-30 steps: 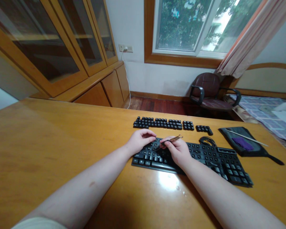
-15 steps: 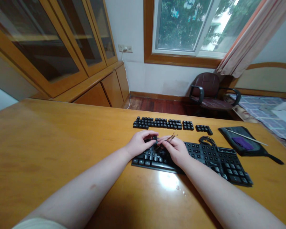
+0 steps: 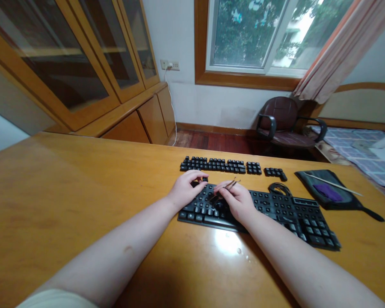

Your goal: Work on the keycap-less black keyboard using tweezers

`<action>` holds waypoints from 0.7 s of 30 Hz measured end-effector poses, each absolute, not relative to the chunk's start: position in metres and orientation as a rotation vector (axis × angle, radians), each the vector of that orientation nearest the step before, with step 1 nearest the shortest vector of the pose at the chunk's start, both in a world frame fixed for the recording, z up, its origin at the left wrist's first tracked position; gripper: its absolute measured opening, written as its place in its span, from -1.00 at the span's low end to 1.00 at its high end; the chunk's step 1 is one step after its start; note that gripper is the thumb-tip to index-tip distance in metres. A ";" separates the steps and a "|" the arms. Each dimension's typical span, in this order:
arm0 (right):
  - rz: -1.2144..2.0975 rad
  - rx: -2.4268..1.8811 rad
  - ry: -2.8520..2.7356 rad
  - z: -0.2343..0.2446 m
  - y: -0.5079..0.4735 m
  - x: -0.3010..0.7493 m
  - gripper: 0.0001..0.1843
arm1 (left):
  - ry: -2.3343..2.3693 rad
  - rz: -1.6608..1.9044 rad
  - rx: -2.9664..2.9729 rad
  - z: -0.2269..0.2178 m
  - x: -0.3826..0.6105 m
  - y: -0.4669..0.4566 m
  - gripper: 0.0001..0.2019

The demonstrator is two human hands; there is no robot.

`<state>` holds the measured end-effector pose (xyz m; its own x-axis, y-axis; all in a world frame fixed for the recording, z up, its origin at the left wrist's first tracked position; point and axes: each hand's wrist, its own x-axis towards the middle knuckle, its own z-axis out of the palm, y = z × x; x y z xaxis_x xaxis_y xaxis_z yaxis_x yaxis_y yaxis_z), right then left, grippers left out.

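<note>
A black keyboard (image 3: 276, 209) lies on the wooden table (image 3: 67, 192) in front of me. My left hand (image 3: 186, 189) sits at the keyboard's far left edge, fingers pinched on a small black keycap (image 3: 204, 179). My right hand (image 3: 239, 200) rests over the keys and is closed on thin metal tweezers (image 3: 226, 188), whose tips point down-left at the keys. Beyond the keyboard, removed black keycaps (image 3: 213, 164) are laid out in rows, with two smaller groups to the right.
A coiled black cable (image 3: 277, 188) lies at the keyboard's far edge. At the right sits a black tray-like brush pan (image 3: 327, 188) with a purple cloth (image 3: 326, 191) and a thin stick. A dark office chair (image 3: 282, 124) stands past the table under the window.
My left hand has lifted a keycap off the keyboard's top left and carried it slightly away from me. My right hand has tilted the tweezers from level to steeper.
</note>
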<state>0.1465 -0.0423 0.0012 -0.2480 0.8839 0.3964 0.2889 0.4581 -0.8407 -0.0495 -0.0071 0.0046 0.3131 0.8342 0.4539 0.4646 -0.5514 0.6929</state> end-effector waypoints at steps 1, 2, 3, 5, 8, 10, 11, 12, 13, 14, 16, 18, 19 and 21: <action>0.807 -1.010 -1.757 0.001 -0.043 0.147 -0.73 | 1.212 1.123 2.181 0.007 -0.052 -0.006 -0.81; 0.817 -1.017 -1.742 0.000 -0.043 0.147 -0.73 | 1.277 1.087 2.229 0.010 -0.055 -0.005 -0.79; 0.827 -1.021 -1.731 -0.001 -0.043 0.147 -0.73 | 1.351 1.029 2.285 0.014 -0.059 -0.004 -0.77; 0.840 -1.028 -1.726 -0.001 -0.044 0.146 -0.74 | 1.504 0.847 2.399 0.024 -0.064 0.000 -0.72; 0.844 -1.029 -1.737 -0.001 -0.044 0.145 -0.73 | 1.578 0.616 2.517 0.038 -0.066 0.008 -0.71; 0.840 -1.031 -1.733 -0.001 -0.044 0.145 -0.72 | 1.520 0.578 2.537 0.044 -0.060 0.015 -0.67; 0.835 -1.032 -1.726 -0.002 -0.044 0.145 -0.72 | 1.481 0.576 2.537 0.046 -0.056 0.019 -0.63; 0.830 -1.033 -1.720 -0.003 -0.043 0.145 -0.72 | 1.443 0.574 2.539 0.047 -0.051 0.023 -0.60; 0.825 -1.035 -1.714 -0.004 -0.043 0.146 -0.72 | 1.410 0.576 2.549 0.047 -0.046 0.027 -0.57; 0.821 -1.034 -1.710 -0.004 -0.043 0.146 -0.72 | 1.386 0.579 2.565 0.046 -0.041 0.031 -0.56; 0.820 -1.037 -1.711 -0.005 -0.043 0.147 -0.73 | 1.350 0.563 2.605 0.042 -0.033 0.037 -0.57; 0.819 -1.039 -1.715 -0.005 -0.043 0.147 -0.73 | 1.351 0.523 2.650 0.035 -0.030 0.041 -0.63; 0.820 -1.038 -1.716 -0.005 -0.043 0.147 -0.73 | 1.363 0.495 2.674 0.031 -0.029 0.042 -0.67; 0.823 -1.039 -1.715 -0.004 -0.043 0.147 -0.73 | 1.389 0.422 2.720 0.023 -0.030 0.043 -0.74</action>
